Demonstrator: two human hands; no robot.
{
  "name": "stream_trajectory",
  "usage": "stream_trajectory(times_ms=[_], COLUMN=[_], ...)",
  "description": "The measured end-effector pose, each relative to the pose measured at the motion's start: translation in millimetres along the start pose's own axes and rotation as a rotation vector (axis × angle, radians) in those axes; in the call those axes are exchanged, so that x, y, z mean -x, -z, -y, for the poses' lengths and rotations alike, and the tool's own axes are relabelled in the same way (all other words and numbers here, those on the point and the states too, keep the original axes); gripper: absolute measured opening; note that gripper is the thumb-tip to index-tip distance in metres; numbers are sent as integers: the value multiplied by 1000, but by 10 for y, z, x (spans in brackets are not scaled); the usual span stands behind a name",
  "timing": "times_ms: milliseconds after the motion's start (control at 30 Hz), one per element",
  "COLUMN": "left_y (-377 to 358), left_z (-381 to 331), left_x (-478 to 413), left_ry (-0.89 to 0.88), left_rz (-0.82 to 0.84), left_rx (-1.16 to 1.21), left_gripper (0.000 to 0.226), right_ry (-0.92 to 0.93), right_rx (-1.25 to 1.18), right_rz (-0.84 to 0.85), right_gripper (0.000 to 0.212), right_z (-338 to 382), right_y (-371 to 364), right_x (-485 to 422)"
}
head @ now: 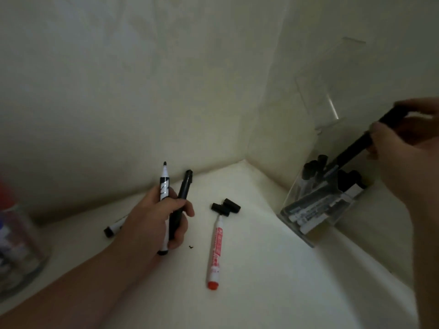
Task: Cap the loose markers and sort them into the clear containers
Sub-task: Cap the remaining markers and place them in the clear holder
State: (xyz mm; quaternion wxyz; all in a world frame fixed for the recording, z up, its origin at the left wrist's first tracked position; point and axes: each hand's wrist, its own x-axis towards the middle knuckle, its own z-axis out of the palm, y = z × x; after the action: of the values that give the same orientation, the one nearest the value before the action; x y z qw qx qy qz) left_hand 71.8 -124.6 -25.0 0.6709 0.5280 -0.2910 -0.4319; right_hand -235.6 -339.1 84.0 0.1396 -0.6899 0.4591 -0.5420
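My left hand (156, 217) grips two markers upright: an uncapped black-and-white marker (164, 184) with its tip up and an all-black marker (184, 188). My right hand (408, 157) holds a black marker (356, 148) slanted down into the clear container (316, 236) at the right wall, which holds several black markers. A red marker (215, 252) lies on the white surface, its tip end toward a few loose black caps (225, 206). Another white marker with a black cap (112, 229) lies partly hidden behind my left hand.
A second clear container (26, 257) with red and blue markers stands blurred at the left edge. The white surface (261, 281) ends in a wall corner behind the caps. A small black speck (190, 246) lies near my left hand.
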Motion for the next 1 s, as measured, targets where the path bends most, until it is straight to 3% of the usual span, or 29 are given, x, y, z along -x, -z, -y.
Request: stream_trajectory(times_ms=[100,133,200,300,367,467,567,900,1000], left_y=[33,36,31,43,50,43,42,59,36], left_z=[6,12,12,9,9,5,10,0,-3], left_x=[-17,-25,-36,-55,-62,-64,-63,-70,-55], left_ry=[9,9,25,53,59,56,46,77,66], left_rz=[-25,-21,-11,-22,-41,-64,-57,76,95], left_rx=[117,142,170,208,214,207,201,107,31], left_gripper=[30,33,45,42,32,20,18,13,13], right_ry=[69,76,136,542,741,549,357,274,200], right_rx=[101,141,221,227,174,352,603,509,378], right_rz=[74,116,32,-72,122,721,1041,1068,960], right_gripper=[12,12,18,14,11,19,36,32,23], right_z=[479,496,537,756,971,1026,840,624,591], right_y=[-260,-278,-315,-451,-664,-1153,-1488,-1657,-1672], right_x=[346,400,446,583,727,801,813,918,884])
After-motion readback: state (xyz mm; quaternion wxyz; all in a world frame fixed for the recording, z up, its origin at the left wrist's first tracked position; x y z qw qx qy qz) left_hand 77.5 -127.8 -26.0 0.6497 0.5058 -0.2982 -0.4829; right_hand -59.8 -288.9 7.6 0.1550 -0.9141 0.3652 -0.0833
